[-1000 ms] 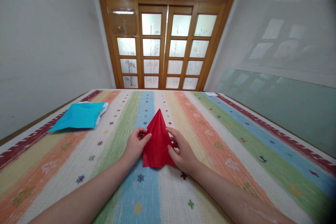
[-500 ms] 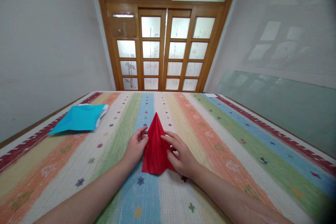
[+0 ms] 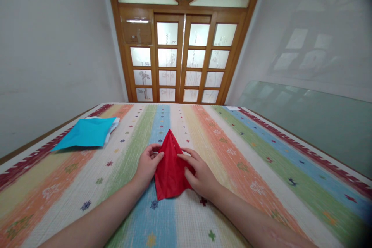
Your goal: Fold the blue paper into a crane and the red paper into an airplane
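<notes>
A sheet of red paper (image 3: 171,174), folded to a point at its far end, stands between my hands above the striped tablecloth (image 3: 116,217). Creases run down from the tip, and its near edge is wide and wavy. My left hand (image 3: 148,162) pinches the left edge, thumb on the near face and fingers curled behind. On the other edge, my right hand (image 3: 199,170) grips the paper with its index finger resting on the near face; the fingertips behind the sheet are partly hidden.
On the left of the table lies a sheet of blue paper (image 3: 87,131) over some white sheets (image 3: 114,127). A small white piece (image 3: 233,108) lies at the far right edge. Wooden doors (image 3: 183,54) with glass panes stand beyond the table, with walls on both sides.
The red paper has shifted slightly left and nearer to me, its tip leaning a little left. Both hands have kept their hold on its edges.
</notes>
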`<state>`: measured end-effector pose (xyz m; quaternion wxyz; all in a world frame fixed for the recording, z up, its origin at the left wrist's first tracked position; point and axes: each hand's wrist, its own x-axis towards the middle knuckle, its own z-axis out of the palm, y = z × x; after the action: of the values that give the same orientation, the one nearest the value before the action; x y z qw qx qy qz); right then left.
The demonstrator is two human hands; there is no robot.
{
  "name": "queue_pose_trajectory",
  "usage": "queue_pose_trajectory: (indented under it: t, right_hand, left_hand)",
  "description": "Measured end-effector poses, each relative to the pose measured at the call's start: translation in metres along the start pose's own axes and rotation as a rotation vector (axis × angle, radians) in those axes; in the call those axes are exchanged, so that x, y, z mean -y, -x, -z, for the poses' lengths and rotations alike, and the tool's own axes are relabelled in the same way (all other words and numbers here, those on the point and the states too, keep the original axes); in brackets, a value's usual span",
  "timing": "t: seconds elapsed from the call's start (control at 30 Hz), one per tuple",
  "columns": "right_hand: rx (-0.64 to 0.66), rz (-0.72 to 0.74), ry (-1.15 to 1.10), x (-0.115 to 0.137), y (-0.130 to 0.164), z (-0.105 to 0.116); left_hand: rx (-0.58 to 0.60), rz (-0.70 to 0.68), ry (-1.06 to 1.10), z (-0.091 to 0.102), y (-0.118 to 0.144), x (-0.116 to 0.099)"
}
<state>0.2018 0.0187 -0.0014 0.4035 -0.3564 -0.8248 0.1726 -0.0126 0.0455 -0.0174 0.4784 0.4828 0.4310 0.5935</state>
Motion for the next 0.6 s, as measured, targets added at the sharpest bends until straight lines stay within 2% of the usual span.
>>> queue_pose_trajectory:
  t: [0.2, 0.4, 0.5, 0.6]
  right_hand:
    - [0.007, 0.013, -0.009, 0.0004, -0.001, 0.0006]
    - [0.003, 0.066, -0.031, 0.0006, -0.0006, 0.0]
    - [-0.005, 0.042, -0.019, 0.0007, -0.0014, 0.0001]
    - [-0.021, -0.018, 0.014, 0.0004, -0.0019, 0.0002]
  left_hand:
    - [0.069, 0.068, 0.029, -0.0019, 0.0014, -0.0052]
    - [0.074, 0.079, 0.063, -0.0001, -0.0021, 0.0026]
    - [0.077, 0.086, 0.019, 0.001, -0.0025, 0.0033]
    - [0.025, 0.085, -0.035, 0.0011, -0.0016, 0.0]
